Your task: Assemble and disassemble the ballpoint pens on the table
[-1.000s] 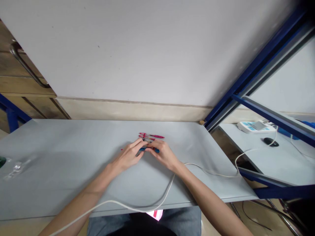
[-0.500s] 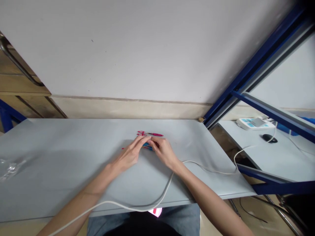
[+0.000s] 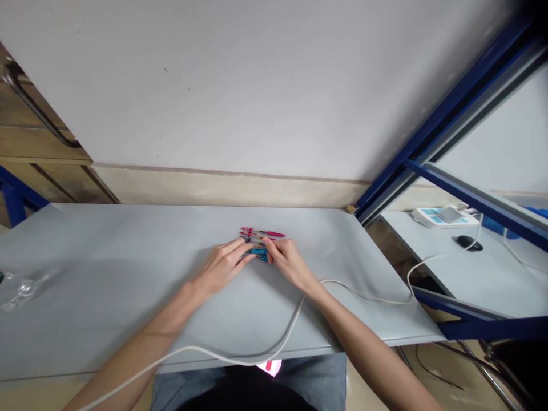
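Note:
A small cluster of pens lies near the middle of the grey table (image 3: 107,251): red pens (image 3: 262,233) at the far side and blue pens (image 3: 258,252) just in front of them. My left hand (image 3: 222,267) and my right hand (image 3: 287,261) meet over the blue pens, fingertips pinching them from either side. The fingers hide most of the blue pens. The red pens lie untouched just beyond the fingertips.
A white cable (image 3: 274,342) runs from my right wrist across the table's near edge and off to the right. Crumpled clear plastic (image 3: 19,288) lies at the table's left. A blue metal frame (image 3: 432,137) and a second table with a device (image 3: 443,216) and a mouse (image 3: 468,242) stand right.
The hands stayed over the pens, their fingers shifting slightly on the blue ones. The view drifted a little; the red pens did not move.

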### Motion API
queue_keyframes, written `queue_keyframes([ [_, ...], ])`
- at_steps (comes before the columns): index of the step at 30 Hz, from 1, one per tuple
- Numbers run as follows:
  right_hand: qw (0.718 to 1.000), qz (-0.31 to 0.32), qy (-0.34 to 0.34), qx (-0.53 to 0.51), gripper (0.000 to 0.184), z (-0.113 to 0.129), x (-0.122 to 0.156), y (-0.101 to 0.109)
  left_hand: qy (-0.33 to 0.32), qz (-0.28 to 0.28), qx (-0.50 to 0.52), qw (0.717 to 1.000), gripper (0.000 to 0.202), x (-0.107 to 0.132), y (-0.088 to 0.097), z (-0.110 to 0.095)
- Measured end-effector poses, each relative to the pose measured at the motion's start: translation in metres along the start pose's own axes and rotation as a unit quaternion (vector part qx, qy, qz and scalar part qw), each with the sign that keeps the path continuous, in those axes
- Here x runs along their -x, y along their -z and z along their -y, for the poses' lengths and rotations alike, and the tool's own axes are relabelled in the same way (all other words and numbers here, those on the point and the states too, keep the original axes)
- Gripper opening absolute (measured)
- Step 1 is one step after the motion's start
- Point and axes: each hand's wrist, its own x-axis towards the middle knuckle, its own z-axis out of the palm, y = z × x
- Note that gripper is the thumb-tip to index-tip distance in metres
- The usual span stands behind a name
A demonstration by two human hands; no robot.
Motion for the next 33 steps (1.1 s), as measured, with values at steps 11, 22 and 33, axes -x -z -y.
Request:
queue_keyframes([
  [11,1.0,0.001,0.01,-0.012,0.053,0.001,-0.001,0.003,-0.019,-0.018,-0.001,1.0,0.023,-0.002,-0.001,0.006],
  [22,1.0,0.017,0.019,-0.009,0.049,0.004,-0.002,0.006,-0.009,-0.029,-0.037,0.999,0.022,0.001,0.001,0.009],
  [33,1.0,-0.006,0.011,-0.015,0.044,0.002,-0.001,0.004,-0.019,-0.033,-0.036,0.999,0.017,-0.005,0.003,0.011],
])
